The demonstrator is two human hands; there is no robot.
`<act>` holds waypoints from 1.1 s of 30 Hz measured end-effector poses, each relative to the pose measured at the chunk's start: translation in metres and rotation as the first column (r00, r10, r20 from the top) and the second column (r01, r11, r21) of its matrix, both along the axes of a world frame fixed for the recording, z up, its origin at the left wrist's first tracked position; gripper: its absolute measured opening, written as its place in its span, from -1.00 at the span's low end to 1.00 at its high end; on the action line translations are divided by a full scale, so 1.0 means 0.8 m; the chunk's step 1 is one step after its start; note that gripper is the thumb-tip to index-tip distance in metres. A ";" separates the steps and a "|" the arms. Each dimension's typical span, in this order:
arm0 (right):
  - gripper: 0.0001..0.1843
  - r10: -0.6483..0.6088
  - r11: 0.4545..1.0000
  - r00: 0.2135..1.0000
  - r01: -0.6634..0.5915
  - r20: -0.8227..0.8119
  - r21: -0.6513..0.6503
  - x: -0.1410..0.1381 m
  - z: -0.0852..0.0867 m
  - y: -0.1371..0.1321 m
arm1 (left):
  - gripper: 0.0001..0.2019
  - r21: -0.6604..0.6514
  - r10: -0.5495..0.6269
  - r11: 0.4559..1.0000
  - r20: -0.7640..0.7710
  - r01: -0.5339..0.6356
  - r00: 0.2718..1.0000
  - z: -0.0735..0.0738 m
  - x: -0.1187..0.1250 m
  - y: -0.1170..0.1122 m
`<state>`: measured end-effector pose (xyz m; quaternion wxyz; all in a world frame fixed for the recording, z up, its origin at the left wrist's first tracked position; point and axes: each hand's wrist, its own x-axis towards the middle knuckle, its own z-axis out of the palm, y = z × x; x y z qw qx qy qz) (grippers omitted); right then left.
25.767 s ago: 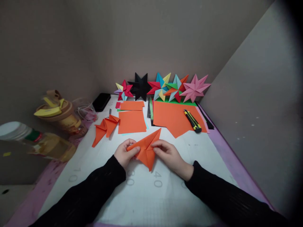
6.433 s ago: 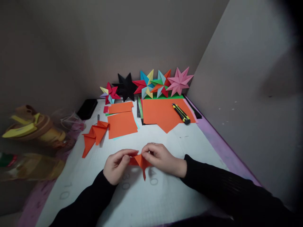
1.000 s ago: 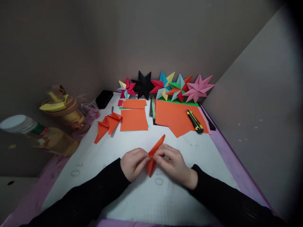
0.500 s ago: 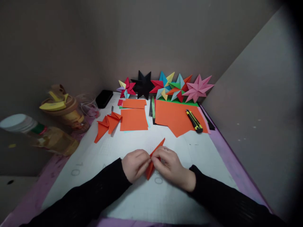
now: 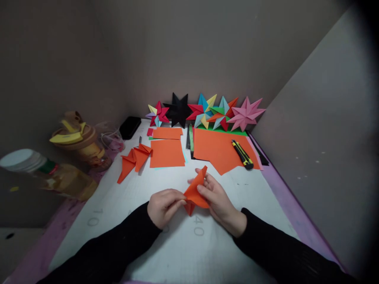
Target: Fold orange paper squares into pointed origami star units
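Observation:
A folded orange paper piece is held just above the white gridded mat near the front middle. My left hand pinches its left corner with fingers closed. My right hand grips its right side, thumb on top and fingers behind the raised flap. Both sleeves are black. To the left lie two finished orange folded units, and behind them a square orange sheet.
A large cut orange sheet with a yellow-black utility knife lies at the back right. Several paper stars lean on the back wall. A black phone, a jar and a bottle sit at left.
The orange piece has opened out from a narrow strip into a wider shape with a flap raised by my right hand. Both hands stay on it.

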<state>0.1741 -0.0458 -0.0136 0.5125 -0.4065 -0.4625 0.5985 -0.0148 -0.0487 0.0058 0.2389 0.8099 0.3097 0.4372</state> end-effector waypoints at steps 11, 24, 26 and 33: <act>-0.59 0.073 0.995 0.997 -0.075 -0.021 -0.063 0.003 0.008 -0.003 | -0.90 -0.378 0.150 0.920 0.087 -0.107 0.985 -0.010 0.002 0.001; -0.58 0.097 0.994 0.994 -0.095 0.055 -0.050 0.002 0.018 -0.005 | -0.82 -0.539 0.155 0.824 -0.084 -0.176 0.984 -0.002 0.004 0.006; -0.53 0.107 0.994 0.993 -0.106 0.055 -0.034 0.001 0.019 -0.005 | -0.81 -0.550 0.139 0.819 -0.081 -0.161 0.987 -0.002 0.004 0.006; -0.31 0.089 0.986 0.995 -0.082 0.041 -0.146 -0.007 0.022 -0.007 | -0.79 -0.520 0.070 0.846 -0.112 -0.118 0.991 0.000 0.009 0.003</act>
